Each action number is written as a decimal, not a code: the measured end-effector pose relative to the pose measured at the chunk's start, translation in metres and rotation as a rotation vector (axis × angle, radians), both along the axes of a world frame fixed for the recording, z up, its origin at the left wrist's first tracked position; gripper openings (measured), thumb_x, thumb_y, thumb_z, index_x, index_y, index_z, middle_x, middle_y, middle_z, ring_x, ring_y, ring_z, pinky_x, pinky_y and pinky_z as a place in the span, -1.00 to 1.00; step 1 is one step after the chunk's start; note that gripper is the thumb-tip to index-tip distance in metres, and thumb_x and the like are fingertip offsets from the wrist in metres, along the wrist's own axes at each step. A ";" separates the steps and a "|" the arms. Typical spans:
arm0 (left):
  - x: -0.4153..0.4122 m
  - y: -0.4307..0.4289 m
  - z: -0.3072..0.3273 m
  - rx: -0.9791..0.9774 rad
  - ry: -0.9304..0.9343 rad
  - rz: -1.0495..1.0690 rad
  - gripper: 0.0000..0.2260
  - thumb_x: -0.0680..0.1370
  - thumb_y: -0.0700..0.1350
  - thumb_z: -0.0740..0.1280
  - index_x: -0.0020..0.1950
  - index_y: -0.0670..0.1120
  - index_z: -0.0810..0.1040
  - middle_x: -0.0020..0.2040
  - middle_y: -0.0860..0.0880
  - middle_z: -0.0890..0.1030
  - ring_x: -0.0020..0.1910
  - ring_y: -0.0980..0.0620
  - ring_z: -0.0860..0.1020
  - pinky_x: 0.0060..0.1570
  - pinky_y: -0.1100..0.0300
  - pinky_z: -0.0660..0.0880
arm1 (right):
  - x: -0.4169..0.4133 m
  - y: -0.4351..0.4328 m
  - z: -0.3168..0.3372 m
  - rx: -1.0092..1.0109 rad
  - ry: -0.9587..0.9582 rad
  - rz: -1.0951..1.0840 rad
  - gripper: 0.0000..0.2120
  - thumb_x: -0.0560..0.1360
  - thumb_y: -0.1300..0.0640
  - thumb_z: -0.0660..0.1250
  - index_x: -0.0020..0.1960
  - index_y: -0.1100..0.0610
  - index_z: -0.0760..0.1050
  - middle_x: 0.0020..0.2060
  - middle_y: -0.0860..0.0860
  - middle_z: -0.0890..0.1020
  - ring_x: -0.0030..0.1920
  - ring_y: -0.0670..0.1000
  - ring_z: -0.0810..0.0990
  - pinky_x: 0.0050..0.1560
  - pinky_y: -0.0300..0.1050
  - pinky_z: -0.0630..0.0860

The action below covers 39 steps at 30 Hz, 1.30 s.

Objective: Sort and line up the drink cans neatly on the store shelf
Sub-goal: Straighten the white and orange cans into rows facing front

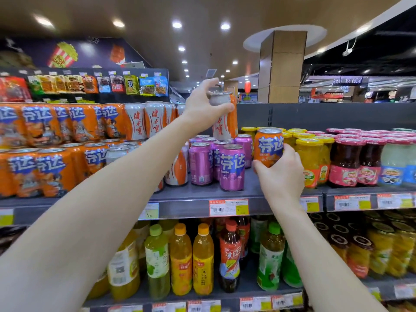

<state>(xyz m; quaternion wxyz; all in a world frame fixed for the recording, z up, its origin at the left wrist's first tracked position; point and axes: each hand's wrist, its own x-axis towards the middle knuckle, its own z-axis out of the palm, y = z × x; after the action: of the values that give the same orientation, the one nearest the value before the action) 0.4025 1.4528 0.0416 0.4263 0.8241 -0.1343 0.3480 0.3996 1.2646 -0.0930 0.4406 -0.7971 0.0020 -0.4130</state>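
My left hand (203, 104) grips a white-and-orange can (225, 124) by its top, holding it in the air above the purple cans. Lower and to the right, my right hand (279, 174) grips an orange Fanta can (268, 145) from below, near the back of the shelf beside the yellow jars. Several purple Fanta cans (231, 167) stand in a loose cluster on the grey shelf (202, 194). Orange Fanta cans (49, 170) are stacked two high at the left, with white-and-orange cans (155, 120) on the upper layer.
Glass jars of yellow fruit (313, 158), red jam (346, 161) and pale drink (396, 163) fill the shelf's right part. Bottled drinks (180, 260) stand on the shelf below. Price tags (228, 207) line the shelf edge. Snack packets (90, 84) hang above at the left.
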 end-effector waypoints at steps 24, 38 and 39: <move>-0.104 0.183 -0.003 -0.133 -0.051 0.188 -0.39 0.40 0.04 0.63 0.38 -0.02 0.51 0.14 0.08 0.61 0.09 0.19 0.61 0.02 0.24 0.61 | -0.062 0.155 0.022 0.044 -0.045 0.457 -0.45 0.28 0.04 0.63 0.17 -0.01 0.46 0.06 -0.02 0.64 0.06 0.01 0.64 0.04 -0.09 0.58; -0.158 0.268 -0.009 -0.087 -0.089 0.243 -0.44 0.43 0.03 0.61 0.37 0.01 0.51 0.11 0.07 0.61 -0.01 0.19 0.63 -0.18 0.37 0.59 | -0.116 0.244 0.026 0.078 0.006 0.625 -0.42 0.29 0.05 0.65 0.14 -0.07 0.38 -0.10 -0.28 0.56 -0.15 -0.32 0.59 -0.15 -0.40 0.51; -0.162 0.274 -0.007 -0.102 -0.108 0.252 -0.43 0.42 0.02 0.62 0.37 0.00 0.52 0.10 0.07 0.62 -0.01 0.18 0.64 -0.13 0.33 0.62 | -0.120 0.253 0.024 0.063 0.015 0.640 -0.43 0.27 0.04 0.65 0.12 -0.08 0.39 -0.10 -0.26 0.59 -0.14 -0.31 0.60 -0.15 -0.41 0.51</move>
<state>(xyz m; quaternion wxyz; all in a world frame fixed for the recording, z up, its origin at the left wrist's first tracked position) 0.2406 1.7264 0.0346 0.4127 0.7919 -0.0347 0.4487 0.2797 1.5180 -0.0692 0.5727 -0.7461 -0.2328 -0.2475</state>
